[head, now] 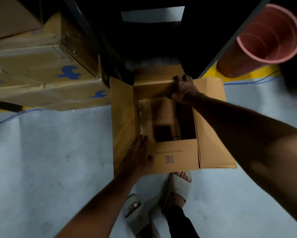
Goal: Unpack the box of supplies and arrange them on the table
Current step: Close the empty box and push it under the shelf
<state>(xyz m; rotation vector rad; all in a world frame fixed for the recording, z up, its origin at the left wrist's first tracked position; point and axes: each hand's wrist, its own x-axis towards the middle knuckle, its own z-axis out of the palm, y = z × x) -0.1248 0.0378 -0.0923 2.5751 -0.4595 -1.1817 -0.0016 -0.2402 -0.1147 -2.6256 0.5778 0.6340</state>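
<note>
I see my left hand (139, 155) w/ fingers straight, flat on the near-left corner of the open cardboard box (177, 152) on the floor; contents below too dark to tell; right hand (183, 89) fingers curled over the far flap edge

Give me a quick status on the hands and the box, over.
Right hand fingers curled over far flap. Left hand flat against near-left corner. Cardboard box open on floor, smaller cartons inside, nothing out yet. Stacked boxes close on left.
</note>
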